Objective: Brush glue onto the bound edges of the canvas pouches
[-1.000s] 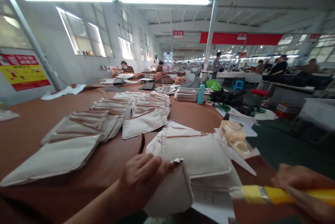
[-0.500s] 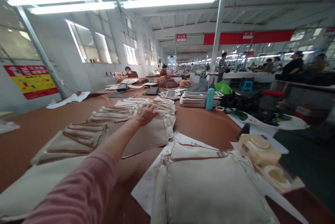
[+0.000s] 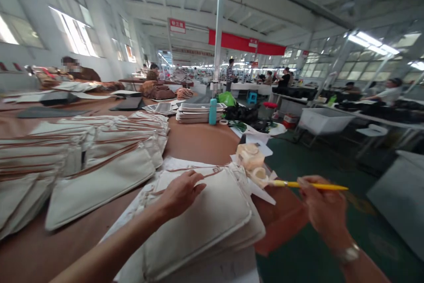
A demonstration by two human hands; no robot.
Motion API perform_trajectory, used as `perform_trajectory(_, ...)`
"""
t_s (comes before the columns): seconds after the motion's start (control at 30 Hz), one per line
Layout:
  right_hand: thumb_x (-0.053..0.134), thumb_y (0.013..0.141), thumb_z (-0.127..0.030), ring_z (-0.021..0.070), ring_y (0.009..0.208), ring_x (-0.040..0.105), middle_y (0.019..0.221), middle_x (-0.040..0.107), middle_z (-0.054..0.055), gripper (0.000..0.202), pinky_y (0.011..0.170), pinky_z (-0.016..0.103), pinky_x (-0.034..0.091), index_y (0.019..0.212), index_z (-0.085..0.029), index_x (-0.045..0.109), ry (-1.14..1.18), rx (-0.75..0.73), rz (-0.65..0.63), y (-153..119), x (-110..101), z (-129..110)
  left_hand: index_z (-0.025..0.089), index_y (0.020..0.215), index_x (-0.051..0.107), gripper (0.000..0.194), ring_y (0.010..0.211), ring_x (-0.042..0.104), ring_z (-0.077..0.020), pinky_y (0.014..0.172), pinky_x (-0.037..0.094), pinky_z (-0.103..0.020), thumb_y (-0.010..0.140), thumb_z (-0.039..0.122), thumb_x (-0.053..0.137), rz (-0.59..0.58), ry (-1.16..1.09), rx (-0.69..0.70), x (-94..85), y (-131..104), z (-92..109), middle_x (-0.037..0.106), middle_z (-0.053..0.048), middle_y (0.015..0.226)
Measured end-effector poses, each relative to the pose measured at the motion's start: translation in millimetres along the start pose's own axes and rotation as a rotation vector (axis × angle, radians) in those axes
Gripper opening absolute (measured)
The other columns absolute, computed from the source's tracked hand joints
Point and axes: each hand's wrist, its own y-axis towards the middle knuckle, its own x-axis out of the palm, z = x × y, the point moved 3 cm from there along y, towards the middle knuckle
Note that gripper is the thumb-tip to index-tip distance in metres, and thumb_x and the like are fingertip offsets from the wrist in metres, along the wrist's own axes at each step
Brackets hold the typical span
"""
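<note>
My left hand (image 3: 181,192) rests on the top cream fabric pouch (image 3: 198,221) of a stack in front of me, close to its brown-trimmed edge. Its fingers are stretched out, with the thumb apart. Off to the right, my right hand (image 3: 326,210) is closed around a slim yellow brush (image 3: 311,185), held almost level. The brush's far end points left and reaches a small cream-coloured cup (image 3: 260,175), where its tip is hard to make out. Behind that cup stands a stained plastic jug (image 3: 250,156).
White paper (image 3: 126,216) lies under the stack on the brown-covered table (image 3: 195,141). Rows of cream pouches (image 3: 102,177) spread to the left. Beyond are a turquoise bottle (image 3: 212,111), stacked trays (image 3: 194,115) and black plastic bags (image 3: 245,115). A person (image 3: 79,71) sits at the far left.
The view has swung right. My left hand has come back from the pouch rows to the near stack. My right hand has come into view, holding the yellow brush.
</note>
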Motion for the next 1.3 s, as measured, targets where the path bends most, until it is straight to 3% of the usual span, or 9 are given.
perform_trajectory(0.17, 0.057, 0.091, -0.053, 0.0215, 0.066, 0.062, 0.070, 0.067, 0.004, 0.037, 0.065, 0.031, 0.046, 0.081, -0.019, 0.067, -0.173, -0.102, -0.118, 45, 48, 24, 0.022, 0.114, 0.066, 0.027, 0.108, 0.060, -0.0256, 0.090, 0.046, -0.035, 0.097, 0.027, 0.045, -0.036, 0.108, -0.126, 20.8, 20, 23, 0.065, -0.010, 0.112)
perform_trajectory(0.33, 0.063, 0.099, -0.041, 0.0172, 0.072, 0.063, 0.077, 0.064, 0.000, 0.028, 0.074, 0.034, 0.053, 0.087, -0.016, 0.066, -0.334, -0.106, -0.296, 58, 104, 62, 0.023, 0.106, 0.067, 0.026, 0.108, 0.058, -0.0285, 0.087, 0.045, -0.038, 0.097, 0.032, 0.045, -0.021, 0.161, -0.192, 29.5, 35, 31, 0.065, -0.011, 0.110)
perform_trajectory(0.43, 0.065, 0.099, -0.041, 0.0167, 0.073, 0.064, 0.081, 0.064, 0.001, 0.028, 0.075, 0.035, 0.055, 0.087, -0.015, 0.065, -0.406, -0.092, -0.352, 63, 119, 78, 0.022, 0.101, 0.069, 0.023, 0.106, 0.059, -0.0284, 0.086, 0.045, -0.038, 0.095, 0.034, 0.050, -0.008, 0.165, -0.238, 35.5, 44, 31, 0.065, -0.011, 0.110)
perform_trajectory(0.6, 0.060, 0.100, -0.044, 0.0178, 0.073, 0.064, 0.080, 0.066, 0.001, 0.031, 0.075, 0.035, 0.053, 0.090, -0.016, 0.066, -0.401, -0.117, -0.307, 72, 107, 79, 0.021, 0.097, 0.070, 0.018, 0.105, 0.059, -0.0288, 0.086, 0.044, -0.037, 0.088, 0.036, 0.063, 0.044, 0.154, -0.295, 42.1, 56, 24, 0.067, -0.010, 0.105)
perform_trajectory(0.73, 0.051, 0.096, -0.050, 0.0217, 0.069, 0.066, 0.076, 0.070, 0.005, 0.036, 0.066, 0.032, 0.047, 0.089, -0.019, 0.068, -0.341, -0.169, -0.301, 62, 93, 74, 0.021, 0.092, 0.069, 0.012, 0.097, 0.061, -0.0239, 0.082, 0.045, -0.033, 0.089, 0.031, 0.063, 0.091, 0.124, -0.306, 37.3, 54, 27, 0.068, -0.007, 0.097)
perform_trajectory(0.8, 0.048, 0.092, -0.054, 0.0241, 0.066, 0.066, 0.072, 0.070, 0.007, 0.040, 0.062, 0.032, 0.045, 0.085, -0.021, 0.068, -0.320, -0.186, -0.310, 56, 88, 74, 0.022, 0.092, 0.068, 0.013, 0.098, 0.060, -0.0211, 0.085, 0.045, -0.031, 0.094, 0.028, 0.057, 0.161, 0.119, -0.243, 29.8, 41, 35, 0.068, -0.006, 0.098)
perform_trajectory(1.0, 0.043, 0.091, -0.060, 0.0274, 0.071, 0.068, 0.079, 0.073, 0.010, 0.046, 0.065, 0.034, 0.045, 0.086, -0.021, 0.067, -0.272, -0.175, -0.255, 50, 77, 72, 0.025, 0.093, 0.069, 0.018, 0.091, 0.058, -0.0204, 0.086, 0.048, -0.033, 0.099, 0.026, 0.051, 0.497, 0.143, 0.170, 9.0, -28, 70, 0.067, -0.006, 0.094)
perform_trajectory(1.13, 0.047, 0.087, -0.061, 0.0279, 0.067, 0.067, 0.073, 0.071, 0.009, 0.045, 0.062, 0.034, 0.045, 0.081, -0.021, 0.067, -0.259, -0.176, -0.268, 48, 77, 67, 0.025, 0.092, 0.069, 0.015, 0.095, 0.060, -0.0200, 0.090, 0.051, -0.032, 0.096, 0.021, 0.055, 0.613, 0.153, 0.195, 3.6, -50, 82, 0.065, -0.007, 0.099)
perform_trajectory(1.3, 0.049, 0.085, -0.061, 0.0279, 0.065, 0.067, 0.070, 0.071, 0.008, 0.044, 0.062, 0.035, 0.046, 0.081, -0.021, 0.068, -0.232, -0.149, -0.246, 44, 73, 63, 0.022, 0.082, 0.066, 0.010, 0.101, 0.060, -0.0213, 0.089, 0.051, -0.033, 0.090, 0.021, 0.060, 0.586, -0.027, 0.087, -1.1, -47, 79, 0.064, -0.009, 0.105)
